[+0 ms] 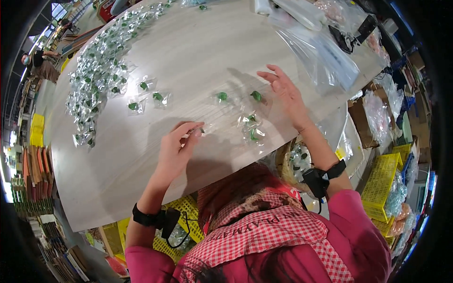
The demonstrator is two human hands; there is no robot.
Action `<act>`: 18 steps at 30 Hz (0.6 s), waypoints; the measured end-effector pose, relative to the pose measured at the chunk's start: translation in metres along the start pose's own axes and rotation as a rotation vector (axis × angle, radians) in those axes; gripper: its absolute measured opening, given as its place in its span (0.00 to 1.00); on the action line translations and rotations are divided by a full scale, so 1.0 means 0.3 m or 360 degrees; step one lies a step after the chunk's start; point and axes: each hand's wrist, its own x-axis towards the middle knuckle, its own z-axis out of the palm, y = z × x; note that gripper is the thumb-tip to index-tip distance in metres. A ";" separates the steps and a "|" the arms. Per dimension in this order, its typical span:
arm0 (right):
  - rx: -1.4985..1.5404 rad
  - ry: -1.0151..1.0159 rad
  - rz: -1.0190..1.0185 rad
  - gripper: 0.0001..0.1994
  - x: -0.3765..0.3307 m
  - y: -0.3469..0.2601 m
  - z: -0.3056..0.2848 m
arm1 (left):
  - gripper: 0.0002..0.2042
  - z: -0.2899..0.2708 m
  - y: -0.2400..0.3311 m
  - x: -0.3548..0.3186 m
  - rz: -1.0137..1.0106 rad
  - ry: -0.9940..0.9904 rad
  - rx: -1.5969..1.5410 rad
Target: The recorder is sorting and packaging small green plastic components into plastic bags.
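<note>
While a packet [202, 130] was pinched in the left grip [178, 145], right grip [288, 98] spread, a heap [96, 70] was seemingly finished, strays [255, 95] left.

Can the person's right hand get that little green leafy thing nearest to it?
Probably yes. The right hand looks open and empty, just to the right of the green leaf-shaped piece, and nothing seems to block the way between them. How high the hand is above the table is hard to tell.

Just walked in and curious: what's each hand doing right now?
Left hand: closed, fingertips pinching a small clear packet with something green inside.
Right hand: open, apparently holding nothing.
</note>
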 end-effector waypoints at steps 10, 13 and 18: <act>-0.1494 -0.0175 -0.0496 0.46 -0.099 -0.029 0.105 | 0.10 -0.003 -0.003 0.221 0.0346 -0.0046 0.0278; -0.1797 -0.0268 -0.0529 0.47 -0.088 0.008 0.211 | 0.07 0.083 -0.067 0.275 0.0332 -0.0077 0.0427; -0.1837 -0.0029 -0.0660 0.29 -0.051 0.075 0.217 | 0.06 0.205 0.002 0.265 0.0409 -0.0170 0.0541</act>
